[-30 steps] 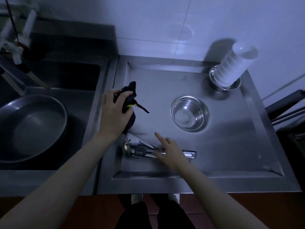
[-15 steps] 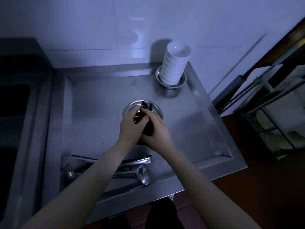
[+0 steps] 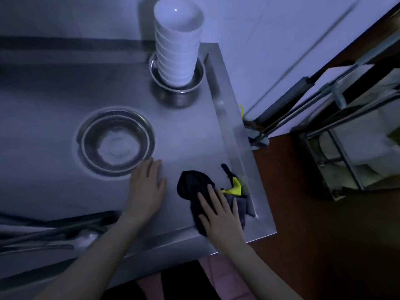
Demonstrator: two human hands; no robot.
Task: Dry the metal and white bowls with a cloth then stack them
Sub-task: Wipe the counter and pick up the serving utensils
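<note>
Stacking looks nearly finished in the head view: a tall column of white ceramic bowls sits nested in a steel bowl at the back of the brushed-steel counter, probably kept clear of the edge. One round stainless-steel bowl stands alone, upright. The right hand lies flat, fingers spread, on the dark crumpled cloth with a yellow tag near the counter's right rim. The left hand, open and empty, rests palm-down just beside the lone bowl, seemingly poised to take it.

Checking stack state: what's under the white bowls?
The stack of white bowls sits inside a metal bowl on the steel counter. Only its rim shows; whether more metal bowls nest beneath is hidden.
</note>
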